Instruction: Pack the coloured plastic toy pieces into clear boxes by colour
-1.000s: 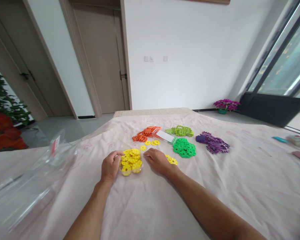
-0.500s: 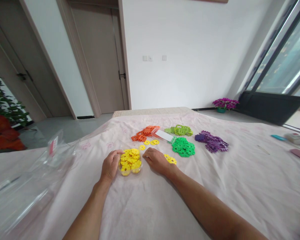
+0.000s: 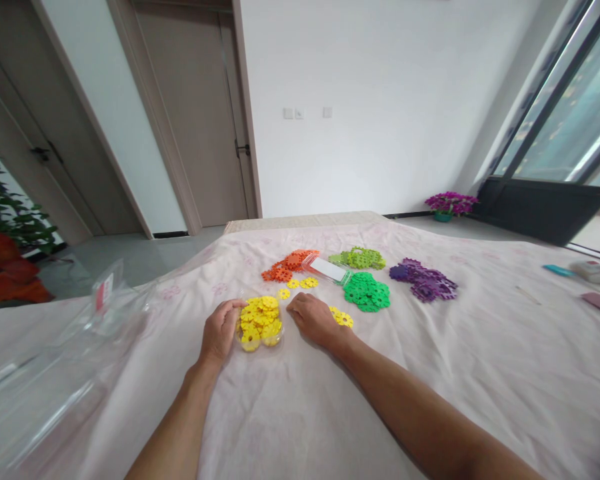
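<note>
My left hand (image 3: pixel 219 333) grips the left side of a small clear plastic box (image 3: pixel 280 337), its fingertips at the rim. Yellow snowflake discs (image 3: pixel 260 319) fill the box in a heap. To the right of the box, my right hand (image 3: pixel 314 321) rests low over the cloth with its fingers curled in; what they hold, if anything, is hidden. Loose yellow discs (image 3: pixel 346 320) lie partly behind my right wrist, and a few more yellow discs (image 3: pixel 309 283) lie beyond the hand.
Farther back are piles of orange discs (image 3: pixel 290 265), light green discs (image 3: pixel 364 259), green discs (image 3: pixel 367 293) and purple discs (image 3: pixel 430 283). A clear case with a white label (image 3: pixel 328 269) lies among them. Crumpled clear plastic packaging (image 3: pixel 75 373) covers the left side of the cloth (image 3: pixel 290 427).
Both hands stay almost where they were, and the box has not visibly moved. The view has shifted very slightly.
</note>
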A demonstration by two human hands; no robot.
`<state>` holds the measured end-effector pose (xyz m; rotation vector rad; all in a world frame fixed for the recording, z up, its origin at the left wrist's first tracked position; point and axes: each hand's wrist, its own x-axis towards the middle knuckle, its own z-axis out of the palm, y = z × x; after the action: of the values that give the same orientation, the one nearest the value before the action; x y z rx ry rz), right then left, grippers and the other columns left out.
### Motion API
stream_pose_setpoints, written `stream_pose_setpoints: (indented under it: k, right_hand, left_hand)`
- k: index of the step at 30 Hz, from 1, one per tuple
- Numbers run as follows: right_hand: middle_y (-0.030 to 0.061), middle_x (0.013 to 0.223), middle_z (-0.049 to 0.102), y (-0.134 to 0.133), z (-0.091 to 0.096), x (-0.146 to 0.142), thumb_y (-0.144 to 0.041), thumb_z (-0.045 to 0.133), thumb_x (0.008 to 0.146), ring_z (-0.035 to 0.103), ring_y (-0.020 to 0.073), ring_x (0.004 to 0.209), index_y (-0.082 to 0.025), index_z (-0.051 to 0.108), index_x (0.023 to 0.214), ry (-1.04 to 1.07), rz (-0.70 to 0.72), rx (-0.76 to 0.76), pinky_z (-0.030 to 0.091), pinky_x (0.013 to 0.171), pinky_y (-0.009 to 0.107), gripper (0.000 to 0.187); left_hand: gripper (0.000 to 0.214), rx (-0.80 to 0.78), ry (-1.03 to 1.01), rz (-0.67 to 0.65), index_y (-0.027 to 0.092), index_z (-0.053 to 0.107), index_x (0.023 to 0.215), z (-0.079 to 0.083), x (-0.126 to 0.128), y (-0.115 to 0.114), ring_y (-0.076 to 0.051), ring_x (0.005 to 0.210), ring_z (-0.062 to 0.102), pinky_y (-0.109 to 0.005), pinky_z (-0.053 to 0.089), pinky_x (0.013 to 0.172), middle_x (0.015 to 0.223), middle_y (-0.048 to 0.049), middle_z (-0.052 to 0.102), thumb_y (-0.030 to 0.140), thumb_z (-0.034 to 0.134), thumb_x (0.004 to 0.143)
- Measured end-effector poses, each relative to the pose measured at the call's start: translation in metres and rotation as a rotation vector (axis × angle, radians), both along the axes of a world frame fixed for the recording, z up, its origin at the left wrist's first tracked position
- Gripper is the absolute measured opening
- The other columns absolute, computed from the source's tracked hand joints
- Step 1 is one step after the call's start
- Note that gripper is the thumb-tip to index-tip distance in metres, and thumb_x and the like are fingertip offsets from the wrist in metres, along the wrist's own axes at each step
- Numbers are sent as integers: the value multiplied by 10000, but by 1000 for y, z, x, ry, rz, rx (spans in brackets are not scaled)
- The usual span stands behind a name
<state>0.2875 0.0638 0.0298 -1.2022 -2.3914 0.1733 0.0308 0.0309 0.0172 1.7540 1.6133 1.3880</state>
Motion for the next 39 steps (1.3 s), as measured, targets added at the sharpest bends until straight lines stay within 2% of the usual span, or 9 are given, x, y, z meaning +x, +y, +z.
stream_pose_setpoints:
  k: [8, 11, 15, 21, 24, 28, 30, 35, 39]
  right_hand:
    - [97, 954, 680, 4, 9, 4, -208, 509, 909, 572, 212, 921, -213, 703, 875, -137, -110, 32, 380, 791, 302, 197]
    - [105, 974, 698, 11, 22, 16, -203, 519, 881, 605, 221, 931, -205, 720, 893, -197, -190, -49, 394, 790, 299, 201]
    - [81, 1061, 705, 21, 48, 41, -270, 504, 875, 638, 216, 952, -228, 710, 1028, -278, -312, -199, 418, 737, 269, 260]
    - [110, 939, 723, 24, 76, 75, -264, 526, 835, 662, 214, 816, -176, 735, 887, -390, -454, -370, 412, 633, 261, 233]
    - [92, 984, 718, 28, 74, 86, -303, 637, 776, 660, 222, 853, -205, 734, 959, -401, -411, -461, 426, 654, 270, 229]
    - [52, 1121, 678, 37, 58, 94, -390, 805, 603, 631, 238, 969, -266, 664, 1151, -386, -313, -536, 436, 704, 269, 579]
    - [49, 1125, 669, 41, 50, 94, -373, 824, 567, 626, 234, 962, -256, 643, 1170, -373, -281, -552, 430, 690, 258, 640]
    - [28, 982, 684, 42, 43, 87, -266, 783, 591, 619, 185, 845, -209, 665, 1016, -336, -171, -584, 393, 623, 222, 445]
    - [14, 906, 677, 41, 42, 86, -243, 781, 586, 600, 159, 765, -188, 655, 948, -292, -166, -588, 366, 571, 211, 387]
  left_hand:
    - [344, -23, -22, -40, 195, 702, 968, 3, 4, -3, -236, 1114, 603, -355, 410, 1020, 1122, -59, 704, 354, 416, 863]
    - [336, -34, -37, -93, 187, 705, 956, 3, 7, -3, -240, 1137, 595, -364, 400, 1036, 1135, -69, 702, 347, 427, 857]
    - [329, -61, -44, -178, 179, 711, 978, 4, 11, -3, -240, 1153, 590, -372, 390, 1053, 1175, -75, 691, 318, 444, 845]
    - [326, -69, -51, -199, 194, 717, 969, 4, 13, -3, -233, 1164, 589, -364, 392, 1058, 1194, -53, 686, 314, 442, 845]
    - [322, -56, -43, -196, 198, 716, 953, 2, 13, -3, -226, 1166, 586, -352, 396, 1053, 1197, -49, 682, 314, 433, 850]
    - [341, -60, -37, -197, 199, 710, 978, 0, 12, -1, -222, 1139, 597, -347, 409, 1031, 1148, -49, 697, 325, 415, 862]
    - [345, -63, -34, -198, 199, 709, 983, -1, 11, 0, -222, 1127, 601, -344, 417, 1019, 1131, -49, 702, 324, 411, 864]
    - [350, -59, -23, -188, 189, 706, 994, 0, 12, -1, -222, 1091, 613, -331, 439, 988, 1124, -54, 705, 320, 409, 864]
    - [344, -62, -13, -184, 194, 701, 1008, 0, 12, -2, -213, 1066, 620, -321, 442, 971, 1114, -43, 707, 307, 408, 868]
